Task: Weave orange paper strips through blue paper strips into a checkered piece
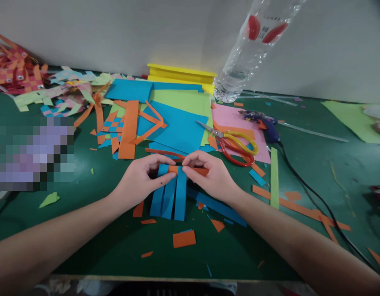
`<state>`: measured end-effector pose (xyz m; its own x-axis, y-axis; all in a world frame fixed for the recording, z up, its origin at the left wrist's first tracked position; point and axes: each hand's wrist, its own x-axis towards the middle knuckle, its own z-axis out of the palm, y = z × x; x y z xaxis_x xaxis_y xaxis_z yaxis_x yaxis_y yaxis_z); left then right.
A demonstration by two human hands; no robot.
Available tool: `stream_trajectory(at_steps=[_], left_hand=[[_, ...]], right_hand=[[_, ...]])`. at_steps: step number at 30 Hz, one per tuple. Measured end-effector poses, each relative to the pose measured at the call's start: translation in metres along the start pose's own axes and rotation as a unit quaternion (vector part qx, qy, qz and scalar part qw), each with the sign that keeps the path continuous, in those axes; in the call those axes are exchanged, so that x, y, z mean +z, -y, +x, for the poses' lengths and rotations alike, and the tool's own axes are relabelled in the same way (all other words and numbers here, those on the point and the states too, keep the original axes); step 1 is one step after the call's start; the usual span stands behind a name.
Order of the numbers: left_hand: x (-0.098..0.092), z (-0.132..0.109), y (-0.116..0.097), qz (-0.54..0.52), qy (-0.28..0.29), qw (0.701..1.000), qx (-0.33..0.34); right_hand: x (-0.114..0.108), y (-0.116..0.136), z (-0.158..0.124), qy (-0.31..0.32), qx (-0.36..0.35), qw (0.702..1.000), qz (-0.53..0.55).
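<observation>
Between my two hands is a piece of blue paper (pixel 168 201) cut into several strips that hang down toward me. An orange paper strip (pixel 200 171) is threaded across the top of those blue strips, showing between two of them. My left hand (pixel 143 174) pinches the left side of the blue paper with thumb and fingers. My right hand (pixel 208 174) pinches its top right corner, with the orange strip's end beside the fingers. Just behind the fingertips lies another thin orange strip (pixel 163 153). A blue strip (pixel 223 207) rests partly under my right hand.
Scissors (pixel 236 144) with yellow and red handles lie on coloured sheets. Right of them is a glue gun (pixel 267 125) with a black cord (pixel 304 189). A plastic bottle (pixel 248 53) stands at the wall. Woven paper pieces (pixel 20 70) are piled at left, near a blurred-out object (pixel 32 154).
</observation>
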<state>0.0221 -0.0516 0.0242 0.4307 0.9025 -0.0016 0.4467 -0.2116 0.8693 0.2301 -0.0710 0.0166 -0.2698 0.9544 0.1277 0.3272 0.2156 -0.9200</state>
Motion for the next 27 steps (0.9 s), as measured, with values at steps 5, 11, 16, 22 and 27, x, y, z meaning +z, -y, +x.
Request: stream_trajectory(at_steps=[5, 11, 16, 22, 27], left_hand=[[0.0015, 0.0001, 0.0023, -0.008, 0.005, 1.000, 0.003], [0.0008, 0.0012, -0.0007, -0.010, 0.010, 1.000, 0.012], [0.0002, 0.0024, -0.0019, -0.009, 0.012, 1.000, 0.006], [0.0005, 0.0016, 0.0003, -0.002, 0.003, 1.000, 0.006], [-0.0003, 0.0012, 0.0006, 0.000, 0.005, 1.000, 0.015]], right_hand=[[-0.0007, -0.0016, -0.0004, 0.005, -0.005, 1.000, -0.002], [-0.0003, 0.0005, -0.0015, 0.014, -0.021, 1.000, 0.009], [-0.0001, 0.0021, -0.0016, 0.020, -0.017, 1.000, 0.002], [-0.0007, 0.0024, -0.0023, 0.026, -0.016, 1.000, -0.005], [-0.0007, 0.0042, -0.0003, 0.014, -0.012, 0.999, -0.050]])
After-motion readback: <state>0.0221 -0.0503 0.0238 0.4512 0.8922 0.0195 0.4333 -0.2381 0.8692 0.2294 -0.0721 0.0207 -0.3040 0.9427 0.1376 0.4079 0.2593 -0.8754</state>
